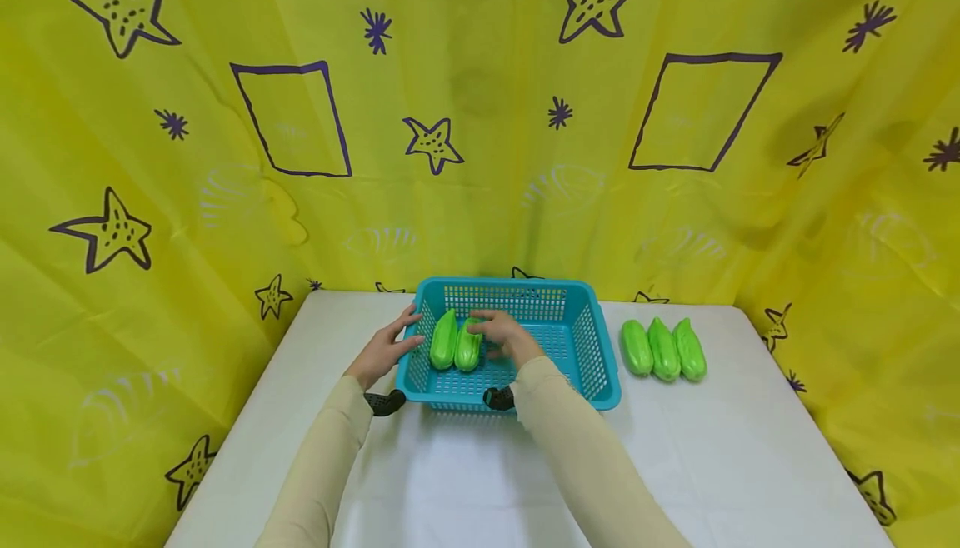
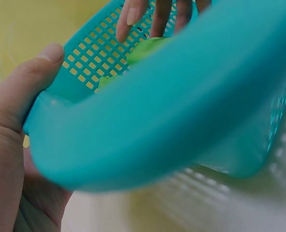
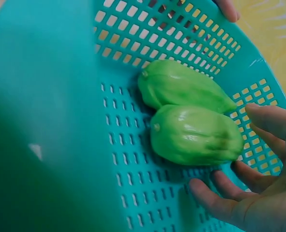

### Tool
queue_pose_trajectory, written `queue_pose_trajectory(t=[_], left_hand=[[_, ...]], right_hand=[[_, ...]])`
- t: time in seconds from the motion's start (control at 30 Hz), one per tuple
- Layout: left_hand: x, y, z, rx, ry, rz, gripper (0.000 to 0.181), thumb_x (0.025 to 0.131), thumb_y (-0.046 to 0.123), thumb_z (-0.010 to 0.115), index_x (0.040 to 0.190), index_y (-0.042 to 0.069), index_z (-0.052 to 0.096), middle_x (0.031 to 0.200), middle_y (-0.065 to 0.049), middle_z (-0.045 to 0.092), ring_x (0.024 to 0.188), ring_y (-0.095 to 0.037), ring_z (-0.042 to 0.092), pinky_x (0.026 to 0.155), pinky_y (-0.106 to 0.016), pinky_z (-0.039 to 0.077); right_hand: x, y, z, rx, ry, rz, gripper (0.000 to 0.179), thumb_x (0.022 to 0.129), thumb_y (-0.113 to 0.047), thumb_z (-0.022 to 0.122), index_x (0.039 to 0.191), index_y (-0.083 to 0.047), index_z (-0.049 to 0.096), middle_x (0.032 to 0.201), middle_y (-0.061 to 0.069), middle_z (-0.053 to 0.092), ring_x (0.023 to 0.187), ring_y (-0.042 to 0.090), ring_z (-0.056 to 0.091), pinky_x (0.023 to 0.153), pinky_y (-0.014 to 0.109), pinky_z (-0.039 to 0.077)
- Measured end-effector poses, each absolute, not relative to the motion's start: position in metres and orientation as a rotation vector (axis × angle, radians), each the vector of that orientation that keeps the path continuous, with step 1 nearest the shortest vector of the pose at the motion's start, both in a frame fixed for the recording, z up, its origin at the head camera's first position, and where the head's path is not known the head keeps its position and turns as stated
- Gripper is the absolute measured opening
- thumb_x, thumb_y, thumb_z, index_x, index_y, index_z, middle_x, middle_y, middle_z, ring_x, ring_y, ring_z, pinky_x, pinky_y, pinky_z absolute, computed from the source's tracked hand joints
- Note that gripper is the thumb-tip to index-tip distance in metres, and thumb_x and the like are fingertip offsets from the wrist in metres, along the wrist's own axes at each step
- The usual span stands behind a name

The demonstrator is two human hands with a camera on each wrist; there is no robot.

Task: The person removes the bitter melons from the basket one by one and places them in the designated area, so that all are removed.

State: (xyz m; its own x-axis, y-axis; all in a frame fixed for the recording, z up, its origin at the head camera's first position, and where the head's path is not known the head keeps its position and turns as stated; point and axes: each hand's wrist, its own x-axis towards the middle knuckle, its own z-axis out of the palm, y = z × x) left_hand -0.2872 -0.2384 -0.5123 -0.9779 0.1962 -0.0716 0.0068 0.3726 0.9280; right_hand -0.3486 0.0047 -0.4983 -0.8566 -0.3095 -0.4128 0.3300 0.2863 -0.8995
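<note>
2 glossy green papayas lie side by side in the turquoise basket, long axes front-to-back, narrow ends pointing away from the person; right hand beside them, fingers loosely spread; left hand gripping the basket's rim

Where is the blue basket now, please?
In the head view, the blue basket stands far back on the white table, with the left hand at its left rim and three green vegetables to its right.
</note>
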Motion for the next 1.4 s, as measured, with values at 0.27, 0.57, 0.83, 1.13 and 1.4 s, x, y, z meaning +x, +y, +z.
queue_pose_trajectory(t=[0.27,0.57,0.83,1.13,1.4], left_hand=[[-0.287,-0.239,-0.510,0.203,2.446,1.666,0.063,0.099,0.033,0.060,0.153,0.015,0.035,0.163,0.009,0.011,0.149,-0.030,0.010,0.106,-0.057,0.038],[-0.286,-0.238,-0.510,0.220,2.432,1.679,0.062,0.099,0.032,0.059,0.153,0.013,0.034,0.163,0.008,0.010,0.149,-0.031,0.010,0.106,-0.057,0.037],[-0.286,-0.238,-0.509,0.210,2.456,1.653,0.063,0.098,0.035,0.060,0.153,0.015,0.035,0.163,0.009,0.011,0.149,-0.031,0.011,0.105,-0.056,0.039],[-0.286,-0.237,-0.509,0.214,2.462,1.648,0.062,0.099,0.033,0.059,0.153,0.015,0.035,0.163,0.008,0.010,0.149,-0.031,0.010,0.106,-0.056,0.038],[-0.287,-0.239,-0.510,0.237,2.451,1.658,0.062,0.099,0.034,0.059,0.152,0.015,0.036,0.164,0.007,0.010,0.149,-0.030,0.007,0.107,-0.056,0.036]], right_hand=[[-0.346,0.004,-0.503,-0.061,2.045,-1.507,0.049,0.097,-0.017,0.062,0.144,-0.013,0.050,0.154,0.018,0.033,0.136,0.043,0.037,0.094,0.056,0.049],[-0.344,0.004,-0.500,-0.158,2.072,-1.408,0.053,0.097,-0.020,0.063,0.147,-0.014,0.047,0.157,0.017,0.028,0.139,0.042,0.032,0.102,0.061,0.040],[-0.343,0.009,-0.497,-0.263,2.200,-1.278,0.050,0.099,-0.022,0.059,0.147,-0.014,0.047,0.157,0.015,0.029,0.139,0.041,0.032,0.109,0.059,0.033],[-0.353,0.022,-0.498,-0.223,2.245,-1.238,0.044,0.094,-0.022,0.066,0.137,-0.018,0.059,0.154,0.017,0.033,0.137,0.039,0.036,0.109,0.054,0.035],[-0.354,0.035,-0.502,-0.251,2.219,-1.269,0.047,0.094,-0.010,0.065,0.139,-0.016,0.057,0.153,0.018,0.034,0.129,0.034,0.047,0.097,0.043,0.048]])
